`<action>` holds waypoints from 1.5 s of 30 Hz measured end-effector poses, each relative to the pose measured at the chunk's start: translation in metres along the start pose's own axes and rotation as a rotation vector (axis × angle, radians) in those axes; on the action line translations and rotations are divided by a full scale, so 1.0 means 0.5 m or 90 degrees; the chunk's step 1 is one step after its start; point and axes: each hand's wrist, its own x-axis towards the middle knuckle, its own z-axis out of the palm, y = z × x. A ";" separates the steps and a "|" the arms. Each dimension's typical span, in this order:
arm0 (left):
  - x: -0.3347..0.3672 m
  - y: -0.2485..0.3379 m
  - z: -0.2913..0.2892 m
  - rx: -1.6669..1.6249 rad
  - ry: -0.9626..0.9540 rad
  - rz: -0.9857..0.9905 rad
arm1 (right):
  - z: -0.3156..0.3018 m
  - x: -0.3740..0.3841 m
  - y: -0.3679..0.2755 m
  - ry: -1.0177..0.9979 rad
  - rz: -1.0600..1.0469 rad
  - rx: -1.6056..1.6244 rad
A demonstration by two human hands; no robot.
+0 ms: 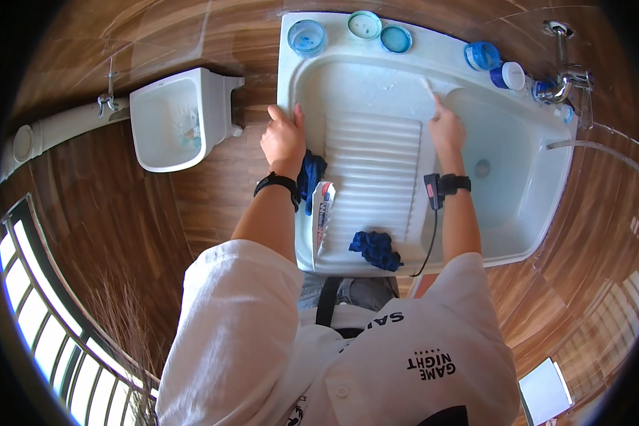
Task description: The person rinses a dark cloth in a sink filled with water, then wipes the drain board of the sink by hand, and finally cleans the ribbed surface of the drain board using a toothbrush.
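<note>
Apparently, the step in hand is working a slim pale tool (428, 88), possibly a brush, over the sink (362, 82), its tip on the smooth white surface beyond the far right corner of the ribbed washboard panel (373, 170). To do this well, I would keep the tip low, make short, even strokes with light pressure and let the wrist rather than the shoulder steer. The black cable (433, 238) hanging along the panel's right side deserves care; it should stay slack and out of any water in the basin to the right of the panel.

The right hand (447, 131) sits just past the panel's right edge, its fingers closed on the tool and the index finger stretched along it; the forearm runs nearly straight up that side. The left hand (284, 138) is off the panel's far left corner, at the sink's left rim, fingers partly curled; I cannot tell whether they grip the rim. Its forearm slants outward, left of a blue cloth (311, 177) beside the panel. Another crumpled cloth (375, 250) lies at the panel's near end.
</note>
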 end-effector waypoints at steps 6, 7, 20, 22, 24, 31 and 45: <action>0.001 0.011 -0.006 -0.005 -0.004 -0.002 | 0.023 -0.015 -0.033 -0.045 -0.058 -0.017; 0.002 0.012 -0.009 -0.003 0.001 -0.003 | 0.019 -0.009 -0.024 -0.045 -0.060 -0.016; -0.001 0.005 -0.008 -0.009 0.000 -0.005 | -0.012 0.005 -0.060 0.070 -0.066 -0.014; -0.001 0.005 -0.006 -0.008 0.008 -0.005 | -0.028 0.012 -0.080 0.073 -0.087 -0.034; -0.001 0.005 -0.004 -0.012 0.015 -0.001 | -0.021 0.026 -0.095 0.080 -0.104 -0.056; -0.001 0.004 0.000 0.001 0.047 0.011 | 0.011 0.048 -0.030 0.099 -0.096 -0.079; -0.001 0.012 -0.010 -0.035 -0.006 -0.003 | 0.022 0.018 0.131 0.159 0.133 0.064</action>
